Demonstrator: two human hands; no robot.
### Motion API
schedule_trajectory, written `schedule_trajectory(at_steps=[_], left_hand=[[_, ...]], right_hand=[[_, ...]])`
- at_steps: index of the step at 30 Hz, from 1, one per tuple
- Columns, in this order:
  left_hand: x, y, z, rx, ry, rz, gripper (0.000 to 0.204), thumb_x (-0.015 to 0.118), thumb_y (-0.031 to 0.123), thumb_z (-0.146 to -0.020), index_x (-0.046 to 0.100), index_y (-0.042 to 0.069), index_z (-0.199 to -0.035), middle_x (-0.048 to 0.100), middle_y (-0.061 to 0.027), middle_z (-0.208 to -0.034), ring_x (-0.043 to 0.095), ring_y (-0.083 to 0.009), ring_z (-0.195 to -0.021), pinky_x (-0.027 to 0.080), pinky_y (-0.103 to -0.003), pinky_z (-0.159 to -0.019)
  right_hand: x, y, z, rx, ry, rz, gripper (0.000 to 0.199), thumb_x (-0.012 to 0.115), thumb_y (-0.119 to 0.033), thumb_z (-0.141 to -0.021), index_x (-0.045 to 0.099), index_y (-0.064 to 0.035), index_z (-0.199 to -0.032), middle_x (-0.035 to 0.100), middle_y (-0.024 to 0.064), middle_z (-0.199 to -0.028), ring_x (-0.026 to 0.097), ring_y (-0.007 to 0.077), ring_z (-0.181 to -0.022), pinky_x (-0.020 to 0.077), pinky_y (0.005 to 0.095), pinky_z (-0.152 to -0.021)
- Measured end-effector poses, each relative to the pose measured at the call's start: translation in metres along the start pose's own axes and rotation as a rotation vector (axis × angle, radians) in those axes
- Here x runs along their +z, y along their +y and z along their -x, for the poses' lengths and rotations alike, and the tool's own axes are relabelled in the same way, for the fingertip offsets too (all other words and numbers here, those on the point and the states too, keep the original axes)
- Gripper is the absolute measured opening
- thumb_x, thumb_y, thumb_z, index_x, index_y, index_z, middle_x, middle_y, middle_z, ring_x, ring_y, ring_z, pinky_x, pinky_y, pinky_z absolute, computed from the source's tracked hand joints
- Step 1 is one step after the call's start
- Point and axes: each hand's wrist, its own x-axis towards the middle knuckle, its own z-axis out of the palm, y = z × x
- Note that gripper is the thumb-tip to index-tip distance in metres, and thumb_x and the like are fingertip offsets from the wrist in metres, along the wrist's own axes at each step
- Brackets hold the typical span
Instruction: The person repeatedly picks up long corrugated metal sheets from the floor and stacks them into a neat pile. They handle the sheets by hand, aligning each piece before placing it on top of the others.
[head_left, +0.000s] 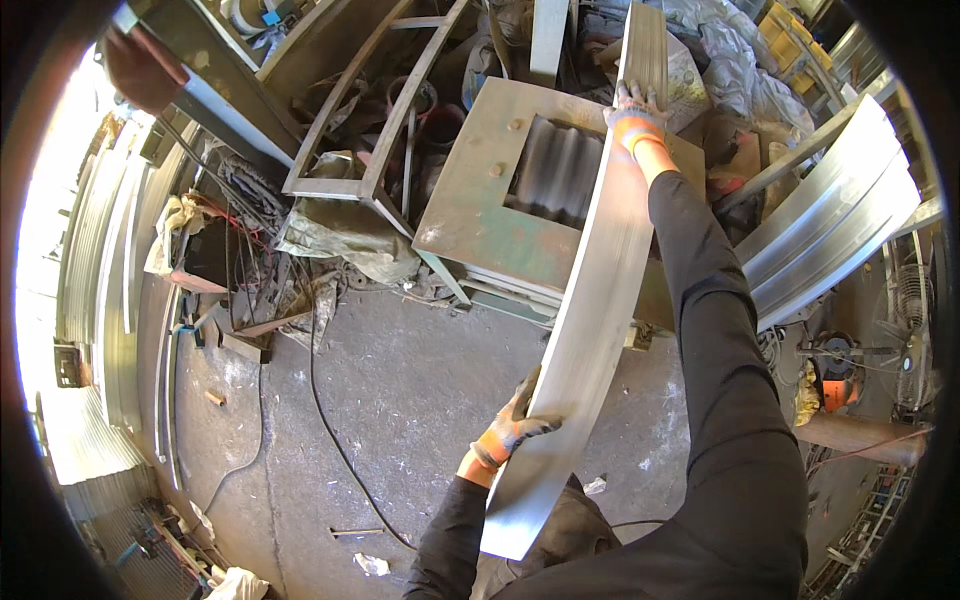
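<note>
A long, silvery sheet-metal strip (590, 300) slants from near my body up across the view, over the right side of a green metal machine (465, 205). My left hand (515, 430), in an orange and grey work glove, grips the strip's left edge near its close end, thumb on top. Farther up, my right hand (637, 115), gloved alike, lies across the strip with its fingers over the surface; what is under its palm is hidden. Ribbed dark metal (555, 170) shows inside the rectangular opening of the machine's top.
Curved metal sheets (830, 220) rest at the right, beyond my right arm. A bare metal frame (375, 170) stands left of the machine. Black cable (322, 400) trails over the concrete floor (400, 360). Long metal sheets (110, 290) line the far left; a fan (908, 300) stands right.
</note>
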Motion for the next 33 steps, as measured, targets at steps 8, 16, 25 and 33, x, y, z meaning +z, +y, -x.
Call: schedule_trajectory(at_steps=[8,16,25,33], left_hand=[[-0.007,0.010,-0.012,-0.053,0.016,-0.115,0.115,0.081,0.007,-0.084,0.021,0.008,-0.182,0.051,-0.0146,-0.170,0.066,-0.0256,-0.137,0.058,-0.038,-0.106],[-0.036,-0.029,0.136,-0.039,0.010,-0.092,0.117,0.084,0.011,-0.082,0.022,0.006,-0.181,0.043,-0.0164,-0.176,0.055,-0.0283,-0.150,0.053,-0.041,-0.116],[-0.107,-0.150,0.374,-0.043,0.035,-0.116,0.116,0.086,0.002,-0.084,0.020,0.002,-0.180,0.044,-0.0198,-0.173,0.057,-0.0270,-0.148,0.053,-0.041,-0.117],[-0.168,-0.251,0.580,-0.063,-0.023,-0.126,0.119,0.088,0.004,-0.085,0.017,0.003,-0.180,0.050,-0.0219,-0.168,0.065,-0.0293,-0.140,0.055,-0.041,-0.114]], right_hand=[[0.001,0.001,-0.002,-0.027,0.032,0.085,0.077,0.050,-0.054,-0.107,0.033,-0.0313,-0.179,0.026,-0.0018,-0.188,0.023,0.0304,-0.173,0.0171,0.0791,-0.131],[-0.039,-0.032,0.160,0.023,0.004,-0.097,0.077,0.051,-0.049,-0.105,0.037,-0.0271,-0.177,0.029,0.0040,-0.187,0.025,0.0345,-0.172,0.0182,0.0797,-0.131],[-0.054,-0.093,0.421,0.011,0.026,-0.069,0.078,0.054,-0.051,-0.103,0.040,-0.0261,-0.176,0.034,0.0050,-0.185,0.032,0.0342,-0.169,0.0209,0.0771,-0.130],[-0.074,-0.140,0.657,-0.058,0.043,-0.033,0.078,0.059,-0.051,-0.101,0.044,-0.0226,-0.172,0.034,0.0075,-0.184,0.033,0.0376,-0.167,0.0247,0.0813,-0.124]])
